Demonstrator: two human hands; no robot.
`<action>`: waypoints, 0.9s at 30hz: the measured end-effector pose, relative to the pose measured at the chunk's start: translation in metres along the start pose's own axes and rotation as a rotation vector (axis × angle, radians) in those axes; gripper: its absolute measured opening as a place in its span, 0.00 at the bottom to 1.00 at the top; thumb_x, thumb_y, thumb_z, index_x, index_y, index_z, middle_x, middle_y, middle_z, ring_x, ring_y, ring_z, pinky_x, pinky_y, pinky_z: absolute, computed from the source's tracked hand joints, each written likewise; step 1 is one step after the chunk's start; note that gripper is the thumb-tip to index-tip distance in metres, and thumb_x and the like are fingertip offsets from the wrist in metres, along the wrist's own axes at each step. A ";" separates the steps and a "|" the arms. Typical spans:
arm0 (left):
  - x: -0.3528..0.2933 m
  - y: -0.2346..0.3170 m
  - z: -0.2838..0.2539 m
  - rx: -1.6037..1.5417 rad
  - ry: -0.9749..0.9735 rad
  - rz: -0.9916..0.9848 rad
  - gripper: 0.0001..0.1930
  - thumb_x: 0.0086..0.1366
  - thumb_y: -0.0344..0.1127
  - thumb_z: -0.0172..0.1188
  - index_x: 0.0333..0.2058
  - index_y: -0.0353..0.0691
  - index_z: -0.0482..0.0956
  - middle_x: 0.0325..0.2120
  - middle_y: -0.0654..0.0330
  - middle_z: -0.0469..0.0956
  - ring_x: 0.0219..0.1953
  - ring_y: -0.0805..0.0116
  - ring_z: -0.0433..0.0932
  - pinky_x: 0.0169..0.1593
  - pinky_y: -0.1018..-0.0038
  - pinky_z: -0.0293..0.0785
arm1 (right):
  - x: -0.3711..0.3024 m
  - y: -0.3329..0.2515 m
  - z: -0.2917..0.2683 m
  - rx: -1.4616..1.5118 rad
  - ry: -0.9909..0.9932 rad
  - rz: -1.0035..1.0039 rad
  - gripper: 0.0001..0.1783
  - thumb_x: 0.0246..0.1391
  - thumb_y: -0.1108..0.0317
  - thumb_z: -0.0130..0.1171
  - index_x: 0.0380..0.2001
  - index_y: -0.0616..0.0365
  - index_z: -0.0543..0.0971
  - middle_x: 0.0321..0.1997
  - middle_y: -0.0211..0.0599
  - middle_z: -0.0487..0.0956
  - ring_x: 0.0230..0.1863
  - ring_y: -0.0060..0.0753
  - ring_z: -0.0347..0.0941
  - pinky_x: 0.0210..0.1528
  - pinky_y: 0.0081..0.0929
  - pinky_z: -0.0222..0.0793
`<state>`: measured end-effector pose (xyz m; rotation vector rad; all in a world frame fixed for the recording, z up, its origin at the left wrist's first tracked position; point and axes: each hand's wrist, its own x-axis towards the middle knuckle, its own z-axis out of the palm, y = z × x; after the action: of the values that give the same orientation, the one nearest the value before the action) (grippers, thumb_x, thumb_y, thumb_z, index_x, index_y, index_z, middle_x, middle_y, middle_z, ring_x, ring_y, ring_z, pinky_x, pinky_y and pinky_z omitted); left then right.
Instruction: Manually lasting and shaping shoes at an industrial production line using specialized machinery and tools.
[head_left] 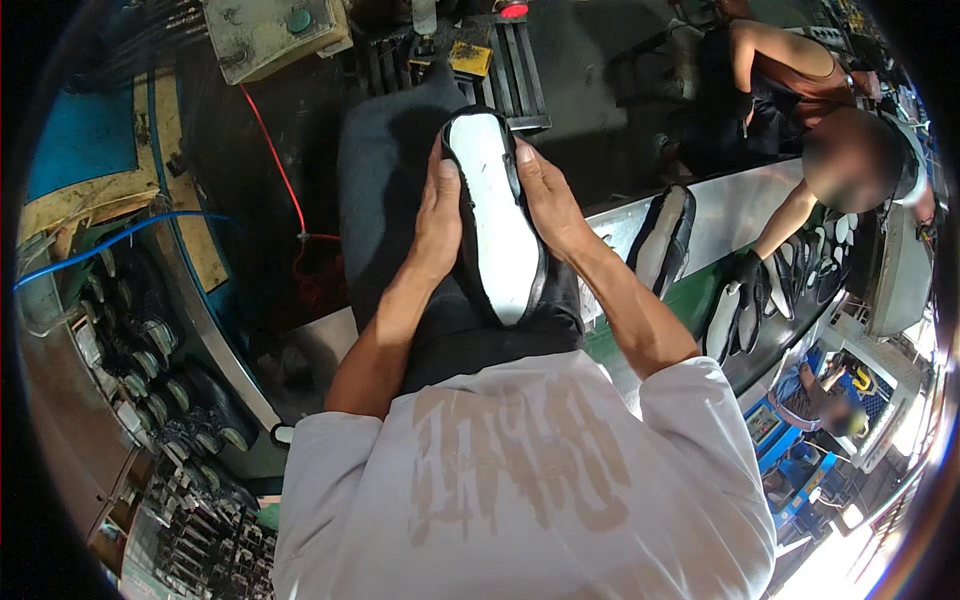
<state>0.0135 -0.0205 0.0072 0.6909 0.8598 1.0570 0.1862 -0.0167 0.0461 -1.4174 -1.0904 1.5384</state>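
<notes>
A black shoe upper with a white bottom [502,225] is upturned over my lap, its white side facing me. My left hand [437,220] presses along its left edge, thumb near the upper end. On the opposite edge lies my right hand [550,200], also with its thumb on the rim. Both hands grip the shoe between them; the fingers beneath it are hidden. To the right, another black shoe [662,243] with a greyish bottom rests by the metal ledge [725,205].
At the right, a co-worker's dark-gloved hand [746,270] reaches toward several shoes [735,315] on a dark belt. Racked dark shoes [150,360] stand at left. A red cord [272,150] and a blue hose [110,238] run nearby. A metal box [270,35] stands at the top.
</notes>
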 end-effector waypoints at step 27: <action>0.099 0.059 -0.038 0.686 0.126 0.192 0.22 0.78 0.46 0.64 0.31 0.32 0.89 0.29 0.56 0.90 0.31 0.73 0.84 0.38 0.71 0.77 | -0.081 -0.040 -0.021 -0.985 -0.229 -0.527 0.39 0.44 0.62 0.78 0.64 0.33 0.85 0.84 0.74 0.46 0.71 0.79 0.64 0.69 0.64 0.67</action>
<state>-0.0222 0.0954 0.0112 1.3095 1.3049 0.9767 0.2136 -0.0768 0.1108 -1.3479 -2.3372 0.7782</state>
